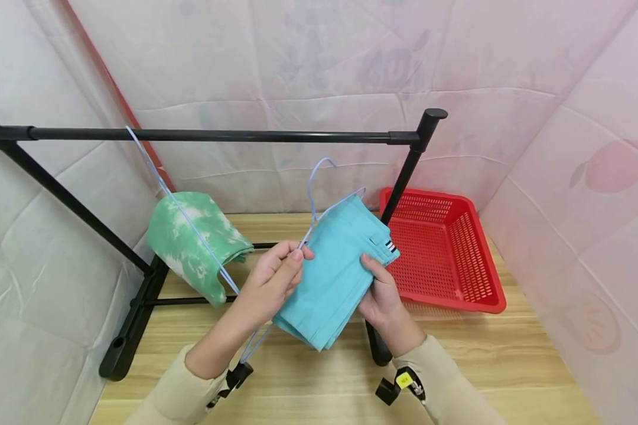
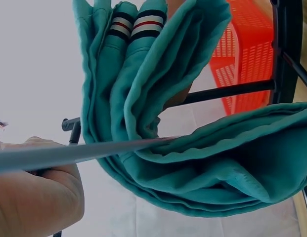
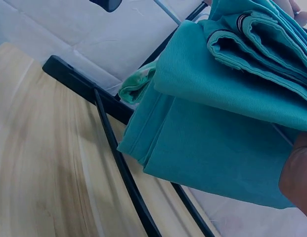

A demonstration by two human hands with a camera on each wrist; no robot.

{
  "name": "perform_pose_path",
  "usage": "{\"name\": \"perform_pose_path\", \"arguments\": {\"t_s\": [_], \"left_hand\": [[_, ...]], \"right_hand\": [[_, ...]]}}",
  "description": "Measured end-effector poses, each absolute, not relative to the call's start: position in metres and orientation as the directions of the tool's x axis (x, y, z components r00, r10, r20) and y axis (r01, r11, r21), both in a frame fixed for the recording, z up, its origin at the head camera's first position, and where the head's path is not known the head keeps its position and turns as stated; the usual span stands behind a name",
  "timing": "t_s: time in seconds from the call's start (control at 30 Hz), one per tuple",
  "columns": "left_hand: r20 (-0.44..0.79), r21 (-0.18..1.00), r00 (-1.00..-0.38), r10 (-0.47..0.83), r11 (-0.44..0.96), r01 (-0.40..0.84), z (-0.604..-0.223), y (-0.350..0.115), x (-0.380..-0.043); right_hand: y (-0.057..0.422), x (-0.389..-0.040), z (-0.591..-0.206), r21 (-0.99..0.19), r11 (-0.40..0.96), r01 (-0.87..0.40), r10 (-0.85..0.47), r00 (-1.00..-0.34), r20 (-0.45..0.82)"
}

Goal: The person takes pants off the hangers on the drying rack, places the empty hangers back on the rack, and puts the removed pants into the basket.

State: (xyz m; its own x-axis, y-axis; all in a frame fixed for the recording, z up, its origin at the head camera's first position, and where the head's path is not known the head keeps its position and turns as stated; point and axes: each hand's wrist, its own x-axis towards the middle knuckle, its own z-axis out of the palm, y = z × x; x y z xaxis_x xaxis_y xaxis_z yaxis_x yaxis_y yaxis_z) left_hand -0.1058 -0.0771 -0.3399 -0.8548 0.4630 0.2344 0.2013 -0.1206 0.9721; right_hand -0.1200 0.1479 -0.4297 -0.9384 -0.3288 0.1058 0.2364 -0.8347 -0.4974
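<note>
A folded turquoise garment (image 1: 335, 271), striped in black and white at one corner, hangs doubled over a light blue wire hanger (image 1: 316, 218). My left hand (image 1: 268, 283) pinches the hanger's wire between thumb and fingers, left of the hook. On the garment's right side, my right hand (image 1: 385, 298) grips the cloth, thumb on top and fingers hidden behind. The left wrist view shows the hanger wire (image 2: 94, 152) running into the fold of the garment (image 2: 143, 98). Layered cloth (image 3: 217, 158) fills much of the right wrist view.
A black rack's top bar (image 1: 244, 135) crosses behind both hands. On its left part hangs another blue hanger (image 1: 181, 208) with a green and white tie-dyed cloth (image 1: 197, 236). A red plastic basket (image 1: 468, 248) sits at right on the wooden table (image 1: 308, 389).
</note>
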Motion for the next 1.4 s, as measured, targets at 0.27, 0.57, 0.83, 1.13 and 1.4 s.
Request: {"name": "perform_pose_path", "arguments": {"t_s": [0.27,0.57,0.83,1.13,1.4], "left_hand": [[0.242,0.97,-0.861,0.448,-0.137,0.202,-0.34,-0.078,-0.106],[0.234,0.971,-0.865,0.444,-0.143,0.189,-0.341,-0.077,-0.108],[0.237,0.972,-0.869,0.434,-0.106,0.212,-0.342,-0.077,-0.109],[0.234,0.972,-0.876,0.421,-0.096,0.214,-0.344,-0.077,-0.112],[0.22,0.976,-0.882,0.417,-0.09,0.2,-0.345,-0.079,-0.114]], "right_hand": [[0.144,-0.118,-0.424,-0.488,-0.84,0.239,-0.348,-0.926,0.146],[0.142,-0.116,-0.424,-0.517,-0.823,0.235,-0.36,-0.92,0.154],[0.141,-0.114,-0.422,-0.525,-0.816,0.24,-0.369,-0.916,0.155],[0.14,-0.112,-0.419,-0.537,-0.815,0.216,-0.362,-0.914,0.182],[0.14,-0.112,-0.417,-0.552,-0.806,0.213,-0.367,-0.912,0.184]]}}
